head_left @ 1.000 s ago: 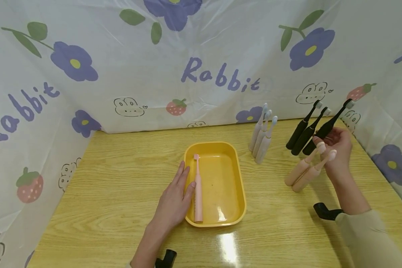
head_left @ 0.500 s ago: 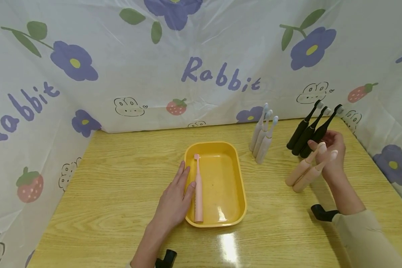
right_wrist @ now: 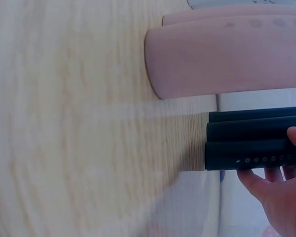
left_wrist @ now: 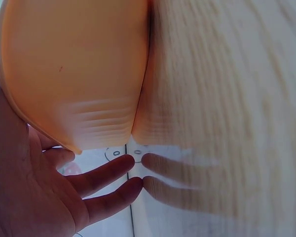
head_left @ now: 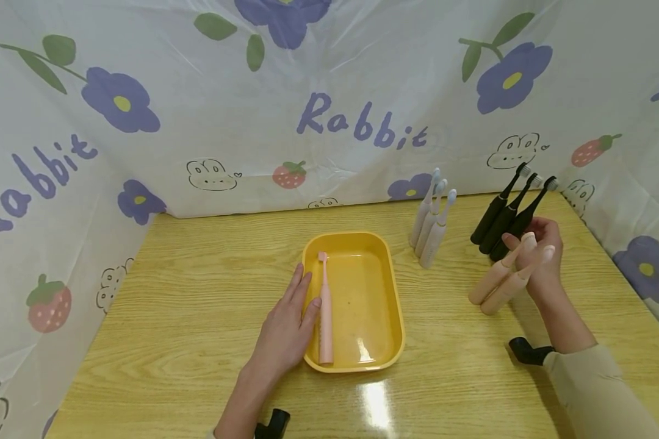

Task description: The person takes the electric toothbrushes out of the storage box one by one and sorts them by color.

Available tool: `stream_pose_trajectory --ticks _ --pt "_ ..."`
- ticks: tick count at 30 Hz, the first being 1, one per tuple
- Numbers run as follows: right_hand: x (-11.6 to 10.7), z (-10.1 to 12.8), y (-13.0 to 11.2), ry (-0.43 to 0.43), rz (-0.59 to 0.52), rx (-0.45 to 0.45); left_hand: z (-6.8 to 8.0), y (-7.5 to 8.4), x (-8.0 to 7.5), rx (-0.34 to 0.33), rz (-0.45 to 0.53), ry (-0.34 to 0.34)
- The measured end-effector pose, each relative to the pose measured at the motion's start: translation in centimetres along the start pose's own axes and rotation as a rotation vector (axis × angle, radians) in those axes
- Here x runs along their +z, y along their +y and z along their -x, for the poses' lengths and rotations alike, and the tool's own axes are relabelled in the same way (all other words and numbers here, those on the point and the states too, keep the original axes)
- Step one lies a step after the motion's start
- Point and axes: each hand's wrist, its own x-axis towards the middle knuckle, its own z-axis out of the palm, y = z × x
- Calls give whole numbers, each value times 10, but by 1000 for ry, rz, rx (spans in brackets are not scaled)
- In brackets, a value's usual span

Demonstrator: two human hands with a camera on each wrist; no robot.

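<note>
In the head view, my right hand (head_left: 548, 268) pinches a black electric toothbrush (head_left: 523, 221) between thumb and fingers. This brush stands upright at the near end of a row, against two other black electric toothbrushes (head_left: 496, 216); its base (right_wrist: 219, 156) looks level with theirs in the right wrist view. My left hand (head_left: 287, 326) rests at the left side of a yellow tray (head_left: 396, 329), thumb over the rim and fingers extended along the outer wall (left_wrist: 108, 113). Inside the tray lies one pink electric toothbrush (head_left: 326, 323), head toward the back.
Two pink electric toothbrushes (head_left: 496, 283) stand just in front of the black row, close to my right wrist. Left of them is a row of white electric toothbrushes (head_left: 432, 241). A printed cloth (head_left: 241, 122) walls off the back and sides of the wooden table (head_left: 208, 268).
The black toothbrush in my right hand has moved left and down, from tilted and apart to standing beside the other black ones. My left hand and the tray stay put.
</note>
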Motion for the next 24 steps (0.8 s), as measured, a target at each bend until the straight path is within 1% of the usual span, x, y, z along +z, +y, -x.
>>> stream_pose_trajectory --ticks 3,11,13,17,18,19,21,23,24 --pt "0 0 0 0 6 3 1 0 0 1 4 2" --pt "-3 -2 -6 -39 -3 65 1 -1 0 5 10 6" --pt "-4 -2 -7 -50 -6 61 2 -1 0 5 9 6" --pt "-10 -1 -10 -44 -34 11 2 -1 0 4 9 6" --pt "-12 0 -12 -29 -66 -9 2 -1 0 4 8 5" --pt "-14 1 -14 -16 -122 -24 2 -1 0 4 8 4" --pt "-20 2 -21 11 -263 -62 1 -1 0 3 7 1" --pt "-26 4 -31 41 -407 -121 1 -1 0 2 4 0" --pt "-28 4 -37 58 -470 -165 1 -1 0 1 3 -1"
